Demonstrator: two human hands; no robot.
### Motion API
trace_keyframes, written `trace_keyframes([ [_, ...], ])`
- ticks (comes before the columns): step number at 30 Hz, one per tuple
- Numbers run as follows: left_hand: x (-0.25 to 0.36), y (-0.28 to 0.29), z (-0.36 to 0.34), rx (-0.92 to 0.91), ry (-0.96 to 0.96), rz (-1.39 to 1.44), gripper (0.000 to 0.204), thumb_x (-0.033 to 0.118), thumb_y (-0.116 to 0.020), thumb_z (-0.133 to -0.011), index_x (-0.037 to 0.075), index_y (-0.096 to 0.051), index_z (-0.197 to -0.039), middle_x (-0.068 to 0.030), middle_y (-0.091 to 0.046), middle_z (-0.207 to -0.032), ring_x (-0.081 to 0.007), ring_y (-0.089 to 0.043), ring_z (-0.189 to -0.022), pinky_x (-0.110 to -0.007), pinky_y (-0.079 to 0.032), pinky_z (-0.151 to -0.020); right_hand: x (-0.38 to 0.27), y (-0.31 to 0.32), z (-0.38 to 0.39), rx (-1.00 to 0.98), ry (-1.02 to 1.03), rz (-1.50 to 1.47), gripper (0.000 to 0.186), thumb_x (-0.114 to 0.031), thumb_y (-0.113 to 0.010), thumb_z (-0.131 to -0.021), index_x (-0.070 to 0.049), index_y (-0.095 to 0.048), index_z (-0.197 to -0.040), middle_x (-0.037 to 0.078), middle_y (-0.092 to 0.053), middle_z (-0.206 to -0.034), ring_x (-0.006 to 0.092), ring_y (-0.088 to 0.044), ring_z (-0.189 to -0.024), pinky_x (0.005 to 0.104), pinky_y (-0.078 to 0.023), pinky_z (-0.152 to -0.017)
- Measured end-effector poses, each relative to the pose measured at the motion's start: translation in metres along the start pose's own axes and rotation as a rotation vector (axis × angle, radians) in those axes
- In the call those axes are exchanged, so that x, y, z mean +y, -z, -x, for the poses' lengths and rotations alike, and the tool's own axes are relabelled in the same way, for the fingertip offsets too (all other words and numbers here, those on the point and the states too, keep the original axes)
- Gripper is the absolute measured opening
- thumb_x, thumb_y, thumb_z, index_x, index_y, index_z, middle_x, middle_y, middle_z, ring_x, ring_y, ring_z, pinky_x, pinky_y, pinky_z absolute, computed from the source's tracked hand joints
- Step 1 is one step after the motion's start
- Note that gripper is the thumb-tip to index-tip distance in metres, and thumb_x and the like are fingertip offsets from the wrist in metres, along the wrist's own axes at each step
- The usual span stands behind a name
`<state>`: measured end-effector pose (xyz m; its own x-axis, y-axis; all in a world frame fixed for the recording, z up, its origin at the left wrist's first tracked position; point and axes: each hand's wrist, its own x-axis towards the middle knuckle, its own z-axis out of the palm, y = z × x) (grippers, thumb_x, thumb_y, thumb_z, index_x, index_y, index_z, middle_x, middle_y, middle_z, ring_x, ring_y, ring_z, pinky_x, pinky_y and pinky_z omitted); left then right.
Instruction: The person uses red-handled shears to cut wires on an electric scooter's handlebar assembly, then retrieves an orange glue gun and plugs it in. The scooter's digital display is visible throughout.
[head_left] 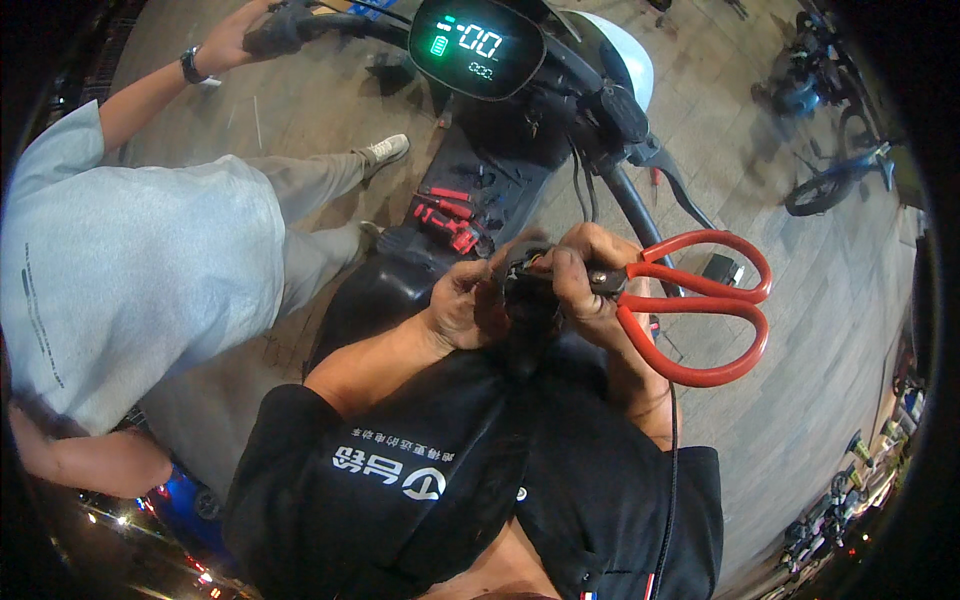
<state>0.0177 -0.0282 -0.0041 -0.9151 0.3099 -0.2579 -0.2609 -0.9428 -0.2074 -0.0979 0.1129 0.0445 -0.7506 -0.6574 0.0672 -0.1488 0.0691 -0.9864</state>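
Above paved floor (820,290), saw red tools (447,212) on scooter footboard (530,185), by its seat end. Noted right hand (592,285) curled round red-handled scissors (690,299), left hand (463,308) half-curled at black part (527,290); could not tell left grip.

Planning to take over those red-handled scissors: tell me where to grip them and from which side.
Probably grip the scissors by their red loops, from the person's right: the loops jut out that way, uncovered, while the right hand holds near the pivot.
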Motion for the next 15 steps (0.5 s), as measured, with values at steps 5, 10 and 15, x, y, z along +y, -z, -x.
trace_keyframes([
  [5,0.001,0.014,0.004,-0.183,-0.165,-0.502,0.087,0.022,-0.074,-0.080,0.010,-0.022,-0.149,-0.0095,-0.042,-0.143,-0.0269,-0.045,-0.129,-0.045,-0.036,-0.107,-0.011,-0.001,0.002,0.005,-0.119,-0.065,0.020,-0.017,-0.058,-0.087,-0.003,-0.057,-0.073,0.006,-0.061,-0.072,0.0134,-0.057,-0.067,0.0278,-0.046,-0.064],
  [10,-0.001,0.017,-0.001,-0.174,-0.107,-0.284,0.083,0.024,-0.069,-0.084,0.009,-0.020,-0.149,-0.0102,-0.043,-0.142,-0.0264,-0.045,-0.128,-0.042,-0.036,-0.108,-0.008,-0.004,0.005,0.060,-0.049,-0.091,0.021,-0.018,-0.058,-0.088,-0.003,-0.057,-0.073,0.008,-0.062,-0.075,0.0135,-0.057,-0.071,0.0279,-0.046,-0.066],
  [15,0.000,0.007,-0.003,-0.192,-0.038,-0.191,0.064,0.020,-0.050,-0.093,0.015,-0.021,-0.150,-0.0111,-0.044,-0.141,-0.0265,-0.047,-0.126,-0.042,-0.037,-0.107,-0.011,-0.006,0.005,0.070,-0.012,-0.123,0.023,-0.018,-0.058,-0.088,-0.002,-0.055,-0.072,0.008,-0.062,-0.075,0.0141,-0.057,-0.068,0.0282,-0.046,-0.065],
])
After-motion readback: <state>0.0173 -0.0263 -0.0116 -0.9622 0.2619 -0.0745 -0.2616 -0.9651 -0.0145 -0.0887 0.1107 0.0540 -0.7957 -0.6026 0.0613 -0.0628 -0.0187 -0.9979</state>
